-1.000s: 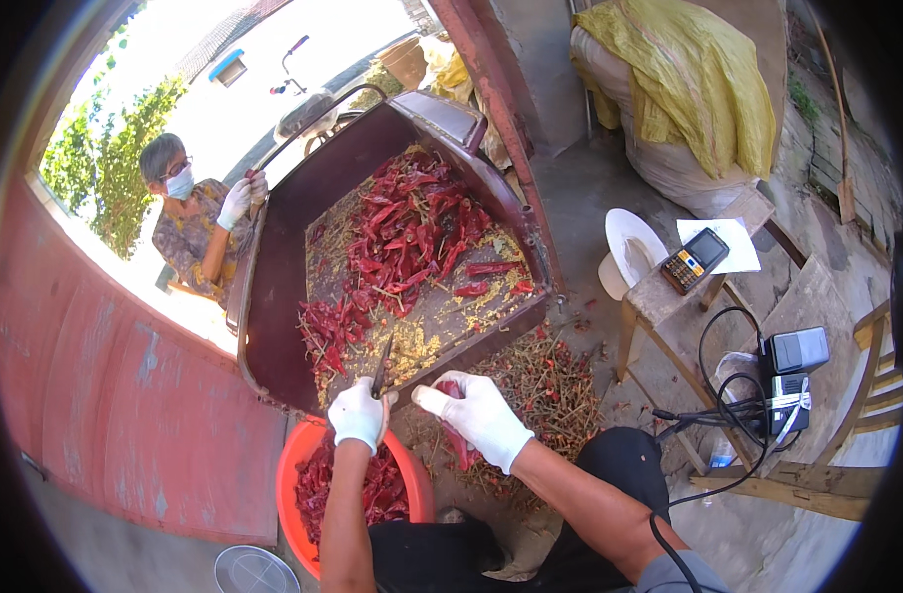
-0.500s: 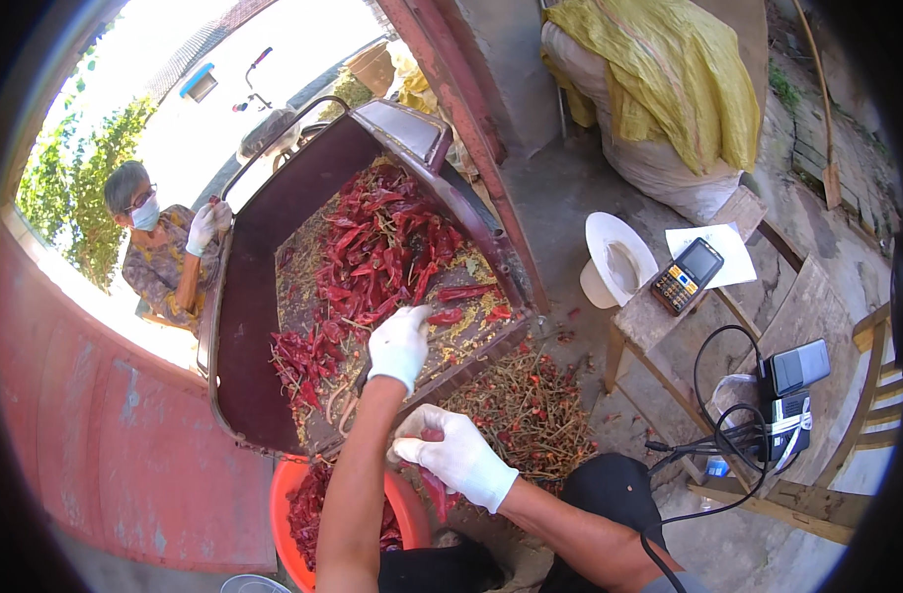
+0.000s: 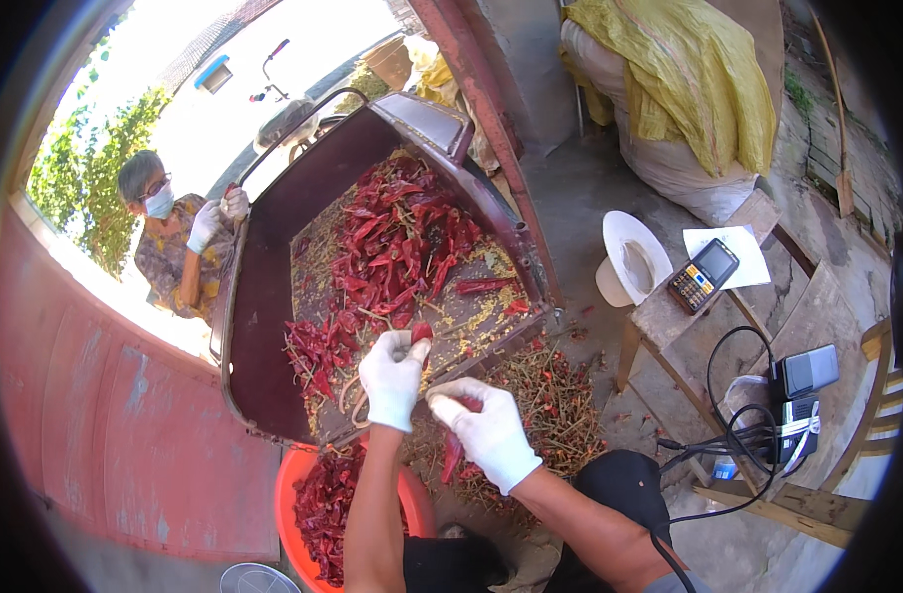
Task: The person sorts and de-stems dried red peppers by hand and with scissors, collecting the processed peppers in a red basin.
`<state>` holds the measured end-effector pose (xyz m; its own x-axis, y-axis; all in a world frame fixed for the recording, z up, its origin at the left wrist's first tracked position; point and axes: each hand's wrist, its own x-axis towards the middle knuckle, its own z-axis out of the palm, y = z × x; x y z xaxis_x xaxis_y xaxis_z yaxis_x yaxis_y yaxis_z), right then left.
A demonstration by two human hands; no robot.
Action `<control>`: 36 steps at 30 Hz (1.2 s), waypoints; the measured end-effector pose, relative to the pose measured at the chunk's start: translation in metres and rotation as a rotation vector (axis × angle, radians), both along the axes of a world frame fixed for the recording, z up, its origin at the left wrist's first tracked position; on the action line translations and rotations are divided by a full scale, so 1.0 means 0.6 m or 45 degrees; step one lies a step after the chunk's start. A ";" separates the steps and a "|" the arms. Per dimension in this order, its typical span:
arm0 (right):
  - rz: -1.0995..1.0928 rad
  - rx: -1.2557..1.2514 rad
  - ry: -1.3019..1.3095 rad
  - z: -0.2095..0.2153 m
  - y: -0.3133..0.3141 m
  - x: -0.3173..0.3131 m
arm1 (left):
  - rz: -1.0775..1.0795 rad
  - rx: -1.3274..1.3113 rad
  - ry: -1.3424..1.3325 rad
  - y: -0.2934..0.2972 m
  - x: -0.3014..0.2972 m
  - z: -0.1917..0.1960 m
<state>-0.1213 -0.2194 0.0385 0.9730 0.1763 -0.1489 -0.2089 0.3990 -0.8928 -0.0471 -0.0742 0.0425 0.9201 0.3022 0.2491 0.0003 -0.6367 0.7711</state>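
Note:
My left hand (image 3: 390, 380), in a white glove, is closed on a dried red chili (image 3: 422, 334) over the near edge of the cart bed. Close by on its right, my gloved right hand (image 3: 487, 433) grips another dried red chili (image 3: 452, 453), whose end hangs below the fingers. A pile of dried chilies (image 3: 392, 232) lies in the dark red cart (image 3: 264, 287), stems among them. Under my left forearm stands an orange basin (image 3: 291, 519) holding more red chilies.
Cut stems (image 3: 550, 405) are heaped on the ground beside the cart. A masked, gloved person (image 3: 180, 237) works across the cart at the left. To the right, a wooden bench (image 3: 659, 321) bears a handheld device (image 3: 703, 275), a white hat (image 3: 634, 259) and paper; cables (image 3: 713, 435) hang nearby.
My left hand has pulled back from the cart bed toward my right hand and now holds a chili. My right hand keeps its chili. The whole view has shifted slightly.

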 end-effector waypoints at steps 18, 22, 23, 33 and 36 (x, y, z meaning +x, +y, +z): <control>-0.108 -0.358 -0.461 -0.001 0.018 -0.032 | -0.099 -0.134 -0.115 -0.014 -0.219 0.033; -0.034 -0.732 -0.566 0.002 0.016 -0.029 | -0.105 -0.226 -0.191 0.001 -0.221 0.053; -0.004 -0.773 -0.598 0.000 0.015 -0.029 | -0.169 -0.097 -0.285 0.007 -0.219 0.054; -0.062 -1.070 -1.106 -0.014 0.016 -0.037 | -0.091 -0.033 -0.260 -0.006 -0.228 0.048; -0.082 -1.056 -1.198 -0.001 0.006 -0.038 | -0.078 -0.648 -0.038 -0.002 -0.228 0.050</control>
<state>-0.1442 -0.2158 0.0377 0.7658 0.3105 0.5631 0.6431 -0.3674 -0.6719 -0.1841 -0.0755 0.0727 0.9346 0.3378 0.1110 -0.0521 -0.1787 0.9825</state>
